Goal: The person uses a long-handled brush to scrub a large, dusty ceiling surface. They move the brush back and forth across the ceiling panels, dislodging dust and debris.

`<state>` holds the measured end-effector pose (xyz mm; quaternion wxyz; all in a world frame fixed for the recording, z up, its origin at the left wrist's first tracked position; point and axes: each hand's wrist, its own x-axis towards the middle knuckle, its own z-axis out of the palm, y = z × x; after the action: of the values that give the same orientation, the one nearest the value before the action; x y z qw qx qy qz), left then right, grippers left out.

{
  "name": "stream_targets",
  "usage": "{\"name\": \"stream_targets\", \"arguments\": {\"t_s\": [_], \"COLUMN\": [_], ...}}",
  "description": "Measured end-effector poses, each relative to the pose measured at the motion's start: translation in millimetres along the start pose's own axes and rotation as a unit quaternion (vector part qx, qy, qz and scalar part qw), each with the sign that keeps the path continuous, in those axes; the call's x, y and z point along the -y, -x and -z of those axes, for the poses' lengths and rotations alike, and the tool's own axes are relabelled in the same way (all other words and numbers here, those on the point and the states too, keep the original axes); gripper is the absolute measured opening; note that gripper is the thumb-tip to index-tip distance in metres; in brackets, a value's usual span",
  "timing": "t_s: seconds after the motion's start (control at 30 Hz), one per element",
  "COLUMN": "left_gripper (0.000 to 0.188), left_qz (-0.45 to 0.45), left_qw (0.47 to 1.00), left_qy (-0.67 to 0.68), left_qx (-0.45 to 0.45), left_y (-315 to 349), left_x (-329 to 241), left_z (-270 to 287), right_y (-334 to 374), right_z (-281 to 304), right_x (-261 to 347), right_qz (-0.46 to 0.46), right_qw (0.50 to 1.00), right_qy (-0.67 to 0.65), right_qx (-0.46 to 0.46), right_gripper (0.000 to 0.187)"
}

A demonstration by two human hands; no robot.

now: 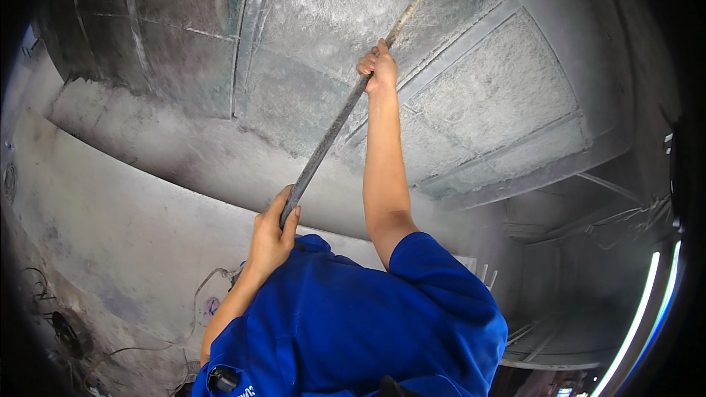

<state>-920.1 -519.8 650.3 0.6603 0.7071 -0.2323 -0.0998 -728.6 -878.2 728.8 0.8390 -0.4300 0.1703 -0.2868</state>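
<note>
The long pole [331, 132] runs slantwise through the middle of our view, dark along most of its length and tan and worn toward its tip. Its tip points toward 1 o'clock, and its lower end sits toward 8 o'clock. We see the right hand [379, 70] at 12 o'clock, its fingers closed round the pole just below the tan part. The left hand [273, 239], at 8 o'clock, grips the lower end, with the thumb on one side and the fingers on the other.

Behind the pole's upper half we see a rough, fibrous grey panel [316, 29]; we cannot tell whether the tip touches it. At 2 o'clock, beyond a straight metal frame strip [463, 48], lies a paler fibrous panel [493, 95]. Darker panels [184, 0] fill 11 o'clock.

Toward 9 o'clock spreads a broad, curved, dusty grey surface [110, 206], and a thin cord [195, 316] trails at 8 o'clock. The blue shirt [353, 316] takes up 6 o'clock, a small black object [223, 378] on its left side. Bright light tubes [630, 334] glow at 4 o'clock, near the dark rim.
</note>
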Motion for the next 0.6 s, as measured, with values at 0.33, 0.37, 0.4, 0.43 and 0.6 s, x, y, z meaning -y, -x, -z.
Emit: {"name": "stream_targets", "arguments": {"t_s": [0.33,0.37,0.4,0.43,0.6], "left_gripper": [0.036,0.036,0.037,0.037,0.036], "left_qz": [0.006,0.005,0.004,0.002,0.012], "left_qw": [0.999,0.998,0.998,0.998,0.997], "left_qy": [-0.001,-0.002,-0.009,-0.014,-0.024], "left_qx": [-0.049,-0.056,-0.058,-0.059,-0.068], "left_y": [19,18,18,15,14], "left_x": [3,2,2,1,-5], "left_z": [4,4,6,6,-1], "right_y": [6,5,4,0,-7], "right_z": [-31,-34,-38,-40,-39], "right_x": [-24,-26,-30,-31,-32], "right_qz": [-0.026,-0.031,-0.037,-0.04,-0.056], "right_qw": [0.999,0.999,0.999,0.998,0.997], "right_qy": [0.01,0.008,0.005,0.005,-0.006], "right_qx": [0.033,0.04,0.039,0.043,0.053], "right_gripper": [0.032,0.032,0.032,0.032,0.032]}}
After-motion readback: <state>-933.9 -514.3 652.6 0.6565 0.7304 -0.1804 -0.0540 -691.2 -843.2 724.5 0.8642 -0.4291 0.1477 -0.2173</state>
